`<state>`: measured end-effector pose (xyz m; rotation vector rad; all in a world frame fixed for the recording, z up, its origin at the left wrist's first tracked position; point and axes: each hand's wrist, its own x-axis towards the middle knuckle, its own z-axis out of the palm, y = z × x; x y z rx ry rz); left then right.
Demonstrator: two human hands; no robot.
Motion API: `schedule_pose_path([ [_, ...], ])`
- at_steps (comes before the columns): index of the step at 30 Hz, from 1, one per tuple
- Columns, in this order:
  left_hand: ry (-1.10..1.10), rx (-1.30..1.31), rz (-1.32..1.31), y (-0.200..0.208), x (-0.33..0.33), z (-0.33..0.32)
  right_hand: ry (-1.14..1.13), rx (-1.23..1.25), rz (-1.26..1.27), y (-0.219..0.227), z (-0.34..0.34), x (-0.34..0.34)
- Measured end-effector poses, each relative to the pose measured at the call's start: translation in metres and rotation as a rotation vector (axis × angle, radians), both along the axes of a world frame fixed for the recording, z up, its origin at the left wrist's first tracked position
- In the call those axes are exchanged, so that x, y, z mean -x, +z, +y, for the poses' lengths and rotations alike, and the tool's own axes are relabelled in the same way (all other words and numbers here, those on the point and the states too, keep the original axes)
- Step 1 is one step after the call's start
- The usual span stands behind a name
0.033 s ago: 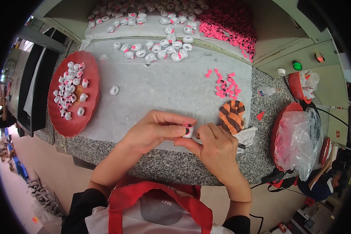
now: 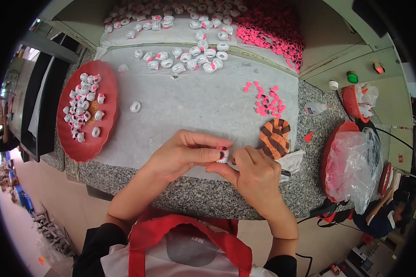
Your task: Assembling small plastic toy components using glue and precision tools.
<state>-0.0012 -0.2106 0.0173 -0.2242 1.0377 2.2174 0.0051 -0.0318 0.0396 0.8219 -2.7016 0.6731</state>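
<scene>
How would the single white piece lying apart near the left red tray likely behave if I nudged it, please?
The white piece might roll or rock, since its outline looks rounded. It would probably slide easily, as no other piece touches it on the flat-looking sheet. It is likely light, being much smaller than the left hand.

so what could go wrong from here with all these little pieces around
The small white-and-pink piece is pinched at the fingertips of the left hand, so it might slip. The right hand sits close to the striped pad and could nudge it. The loose pink pieces just beyond that pad might then scatter.
</scene>
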Motion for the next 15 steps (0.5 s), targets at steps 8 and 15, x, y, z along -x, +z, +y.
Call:
schedule_pose_path([
  [8,-0.008,0.013,0.027,0.0003,0.0002,-0.0006,0.009,-0.039,0.020,0.0022,-0.0006,-0.0015],
  [15,-0.016,0.020,0.038,0.0007,0.0004,-0.0006,0.011,-0.021,0.014,0.0007,0.0005,-0.0003],
])
